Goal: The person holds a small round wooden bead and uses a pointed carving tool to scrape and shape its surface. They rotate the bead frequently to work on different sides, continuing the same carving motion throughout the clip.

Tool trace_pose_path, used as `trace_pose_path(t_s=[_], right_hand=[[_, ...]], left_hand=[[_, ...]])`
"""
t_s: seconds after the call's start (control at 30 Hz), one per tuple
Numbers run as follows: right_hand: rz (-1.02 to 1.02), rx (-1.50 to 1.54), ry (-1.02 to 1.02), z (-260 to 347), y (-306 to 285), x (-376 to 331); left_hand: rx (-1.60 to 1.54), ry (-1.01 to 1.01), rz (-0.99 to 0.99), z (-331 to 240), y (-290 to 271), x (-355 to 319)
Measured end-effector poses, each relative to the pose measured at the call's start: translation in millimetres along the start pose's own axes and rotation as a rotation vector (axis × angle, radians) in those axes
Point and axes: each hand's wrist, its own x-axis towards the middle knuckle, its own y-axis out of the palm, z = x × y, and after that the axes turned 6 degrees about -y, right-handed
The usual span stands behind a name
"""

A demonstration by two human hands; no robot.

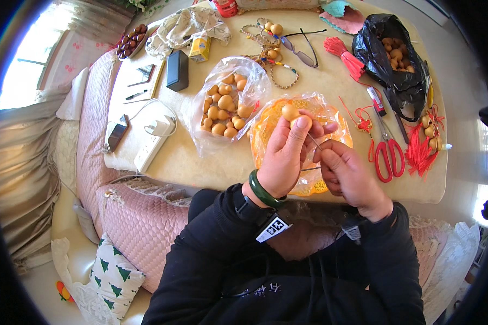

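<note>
While the left hand [283, 156] pinched a small, smooth tan gourd [290, 112] between thumb and fingers, the right hand [348, 174] gripped a thin, straight metal tool [314, 142] just below it. Both grips were closed on their pieces. Tool slanted up-left from the right fingertips; tip was lost around the left thumb, so couldn't tell if it touched the gourd or sat inside it. A thin dark rod [310, 168] poked out left from under the right hand; couldn't tell if that was gripped too.

Gourd was held up over an orange openwork tray [264, 123] with crumpled clear plastic film [335, 116] on it.

Step, my read: poking or boring the gourd's lower end. Next move called for a rigid left pinch, tool lined up with the gourd, light push or twist, left fingers clear of the point. Round skin could've rolled and let the tip skid toward the thumb.

Further out: clear plastic bag [199, 142] of tan gourds left of the tray; red knotted cord [365, 125] and red-handled steel scissors [384, 162] to the right; black plastic bag [375, 32] with more gourds at far right. All of it sat on a cream-covered table [200, 169].
</note>
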Motion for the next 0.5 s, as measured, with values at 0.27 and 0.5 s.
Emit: trace_pose_path(t_s=[0.27, 0.5], right_hand=[[-0.232, -1.175, -0.814, -10.5, 7.6, 13.9], [0.071, 0.162, 0.108, 8.9, 0.8, -4.5]], left_hand=[[0.079, 0.068, -0.027, 5.0, 3.2, 2.7], [0.006, 0.01, 0.188, -7.3, 0.2, -1.6]])
